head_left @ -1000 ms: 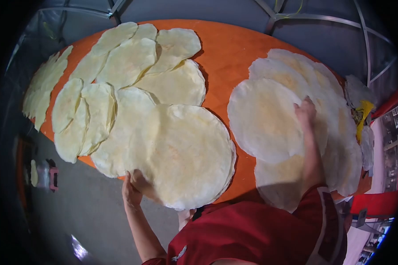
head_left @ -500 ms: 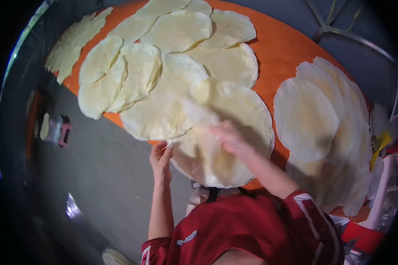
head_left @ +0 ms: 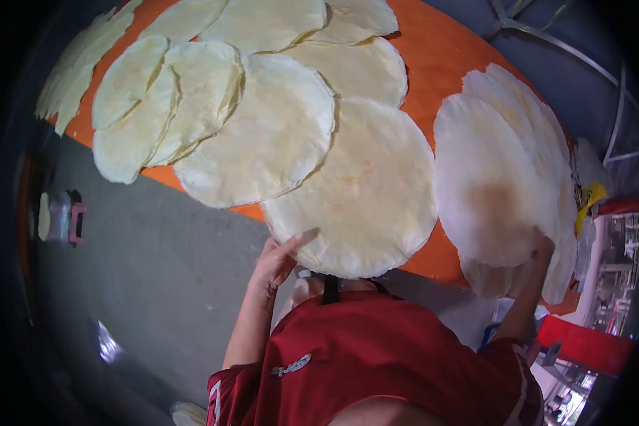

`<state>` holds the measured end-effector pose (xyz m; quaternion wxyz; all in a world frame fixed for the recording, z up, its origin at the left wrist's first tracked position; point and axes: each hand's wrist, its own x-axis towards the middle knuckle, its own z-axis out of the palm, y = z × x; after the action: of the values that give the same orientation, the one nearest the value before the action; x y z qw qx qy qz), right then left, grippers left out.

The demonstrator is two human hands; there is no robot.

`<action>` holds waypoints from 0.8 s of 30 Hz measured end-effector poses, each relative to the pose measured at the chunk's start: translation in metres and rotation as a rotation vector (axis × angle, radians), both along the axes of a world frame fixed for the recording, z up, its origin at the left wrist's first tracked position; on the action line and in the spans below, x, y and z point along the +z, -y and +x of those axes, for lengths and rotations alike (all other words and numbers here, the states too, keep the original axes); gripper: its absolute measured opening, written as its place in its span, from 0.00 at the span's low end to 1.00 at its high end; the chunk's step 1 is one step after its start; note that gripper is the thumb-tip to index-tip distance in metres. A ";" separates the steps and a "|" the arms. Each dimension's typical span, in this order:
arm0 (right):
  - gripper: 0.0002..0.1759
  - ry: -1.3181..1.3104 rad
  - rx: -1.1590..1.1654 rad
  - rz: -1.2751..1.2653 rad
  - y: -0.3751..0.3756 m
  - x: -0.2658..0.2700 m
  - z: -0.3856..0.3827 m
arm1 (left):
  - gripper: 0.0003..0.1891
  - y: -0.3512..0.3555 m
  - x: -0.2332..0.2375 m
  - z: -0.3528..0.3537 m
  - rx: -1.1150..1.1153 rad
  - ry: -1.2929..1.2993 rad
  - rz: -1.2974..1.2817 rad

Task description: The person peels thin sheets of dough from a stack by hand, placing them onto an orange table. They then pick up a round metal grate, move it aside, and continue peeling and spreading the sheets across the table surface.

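A large round, thin flatbread (head_left: 362, 192) lies at the near edge of the orange table. My left hand (head_left: 280, 259) is closed on its near left rim, thumb on top and the other fingers mostly hidden below. To the right, a paler oval flatbread (head_left: 483, 156) tops an overlapping pile. My right hand (head_left: 543, 246) is at its lower right rim, with the fingers curled around the edge and partly hidden. A darker brownish patch shows on this pale sheet near the hand.
Several more flatbreads (head_left: 263, 135) overlap across the left and far parts of the orange table (head_left: 444, 57). A ragged-edged sheet (head_left: 85, 67) hangs over the far left edge. On the grey floor stands a pink-framed object (head_left: 77, 219). Red and yellow items lie at the right.
My right hand has swept from above the near flatbread to the right-hand pile. The blurred piece by it no longer shows, and the near flatbread lies flatter. My left hand stays at the rim.
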<state>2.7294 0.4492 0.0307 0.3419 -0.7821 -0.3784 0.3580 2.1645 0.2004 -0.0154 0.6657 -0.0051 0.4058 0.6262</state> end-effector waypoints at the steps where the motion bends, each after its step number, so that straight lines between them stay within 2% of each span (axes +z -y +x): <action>1: 0.26 0.540 -0.160 0.000 0.001 -0.020 0.025 | 0.18 -0.009 0.007 0.003 -0.045 -0.115 0.015; 2: 0.26 0.536 -0.185 0.001 0.008 -0.023 0.019 | 0.18 -0.020 0.025 0.006 -0.068 -0.119 0.024; 4: 0.29 0.844 0.223 0.284 0.032 -0.027 -0.036 | 0.17 -0.043 0.081 0.017 -0.046 -0.279 0.171; 6: 0.29 0.409 0.436 0.363 0.046 -0.013 -0.089 | 0.15 -0.074 0.124 0.023 -0.184 -0.552 0.295; 9: 0.28 0.258 0.443 0.401 0.052 0.004 -0.136 | 0.11 -0.124 0.191 0.020 -0.401 -0.973 0.529; 10: 0.27 0.269 0.464 0.363 0.053 0.008 -0.141 | 0.10 -0.131 0.214 0.024 -0.291 -0.839 0.611; 12: 0.26 0.276 0.476 0.333 0.056 0.011 -0.139 | 0.11 -0.131 0.248 0.011 -0.152 -0.896 0.555; 13: 0.24 0.273 0.480 0.313 0.059 0.010 -0.135 | 0.15 -0.130 0.259 -0.006 -0.288 -0.773 0.718; 14: 0.22 0.269 0.485 0.292 0.063 0.008 -0.131 | 0.17 -0.114 0.262 -0.014 -0.049 -0.827 0.578; 16: 0.20 0.242 0.449 0.268 0.077 0.010 -0.119 | 0.23 -0.095 0.257 -0.043 -0.009 -0.824 0.646; 17: 0.18 0.222 0.423 0.235 0.085 0.014 -0.116 | 0.24 -0.086 0.239 -0.067 0.043 -0.874 0.511; 18: 0.17 0.181 0.394 0.198 0.090 0.022 -0.121 | 0.23 -0.073 0.225 -0.089 -0.029 -0.978 0.415; 19: 0.17 0.174 0.393 0.201 0.092 0.027 -0.123 | 0.24 -0.059 0.203 -0.102 -0.013 -0.863 0.361; 20: 0.16 0.166 0.359 0.170 0.092 0.029 -0.129 | 0.26 -0.048 0.172 -0.121 -0.011 -0.924 0.139; 21: 0.15 0.155 0.335 0.136 0.089 0.025 -0.137 | 0.28 -0.041 0.151 -0.117 0.005 -0.805 0.127; 22: 0.15 0.139 0.361 0.133 0.082 0.012 -0.151 | 0.27 -0.040 0.127 -0.117 -0.069 -0.785 0.108; 23: 0.15 0.046 0.449 0.225 0.072 -0.006 -0.169 | 0.24 -0.038 0.095 -0.121 -0.165 -0.654 0.146; 24: 0.15 -0.046 0.537 0.321 0.064 -0.015 -0.187 | 0.22 -0.041 0.061 -0.125 -0.147 -0.613 0.138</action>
<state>2.5419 0.3857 0.0160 0.3626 -0.5820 -0.6154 0.3887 2.0397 0.2411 0.0458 0.5548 0.2582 0.5431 0.5750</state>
